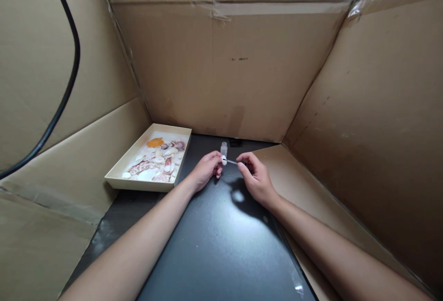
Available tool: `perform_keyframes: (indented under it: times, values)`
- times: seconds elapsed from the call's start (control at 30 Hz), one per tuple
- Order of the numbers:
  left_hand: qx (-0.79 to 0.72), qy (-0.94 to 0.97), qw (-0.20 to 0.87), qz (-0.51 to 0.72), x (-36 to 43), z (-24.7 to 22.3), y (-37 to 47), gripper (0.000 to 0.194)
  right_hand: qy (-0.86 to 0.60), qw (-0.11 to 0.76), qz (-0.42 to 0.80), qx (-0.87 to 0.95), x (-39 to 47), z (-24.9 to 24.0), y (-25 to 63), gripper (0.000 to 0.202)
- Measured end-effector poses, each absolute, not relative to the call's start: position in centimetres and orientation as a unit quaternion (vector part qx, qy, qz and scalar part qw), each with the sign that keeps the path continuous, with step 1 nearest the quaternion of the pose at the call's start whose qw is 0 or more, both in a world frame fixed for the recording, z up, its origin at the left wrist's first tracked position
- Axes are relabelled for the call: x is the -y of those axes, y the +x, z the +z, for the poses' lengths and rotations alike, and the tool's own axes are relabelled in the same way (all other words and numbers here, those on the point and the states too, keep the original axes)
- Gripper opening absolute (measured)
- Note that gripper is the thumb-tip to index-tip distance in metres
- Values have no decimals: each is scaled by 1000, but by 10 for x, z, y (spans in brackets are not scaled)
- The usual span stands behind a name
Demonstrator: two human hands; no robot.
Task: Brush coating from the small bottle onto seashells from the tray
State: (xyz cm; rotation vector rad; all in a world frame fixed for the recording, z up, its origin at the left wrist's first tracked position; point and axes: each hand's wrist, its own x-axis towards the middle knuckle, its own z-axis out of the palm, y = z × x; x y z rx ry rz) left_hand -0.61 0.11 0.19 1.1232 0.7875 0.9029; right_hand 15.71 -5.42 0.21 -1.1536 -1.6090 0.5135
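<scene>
Between finger and thumb, my left hand (pixel 208 168) pinches a small white shell (pixel 224 159). My right hand (pixel 254 176) is closed on a thin stick-like tool (pixel 232 162), whose far end meets the white piece. Just behind my left fingertips a small clear bottle (pixel 224 147) stands upright with no cap on it. Both hands are above the dark tabletop (pixel 207 245), and a shadow falls below my right hand.
A shallow cream tray (pixel 138 184) at the left holds several shells and an orange piece (pixel 155 142). Cardboard walls (pixel 221 70) enclose the back and sides. A cardboard flap (pixel 294 181) lies along the right. A black cable (pixel 75 56) hangs at the upper left.
</scene>
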Motion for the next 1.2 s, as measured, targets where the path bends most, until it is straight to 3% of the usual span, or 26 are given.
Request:
perform_keyframes:
  times: [1.2]
  values:
    - [-345,492,693,398,0,5,-6,10,-493,506,215,674,57,4,156,9]
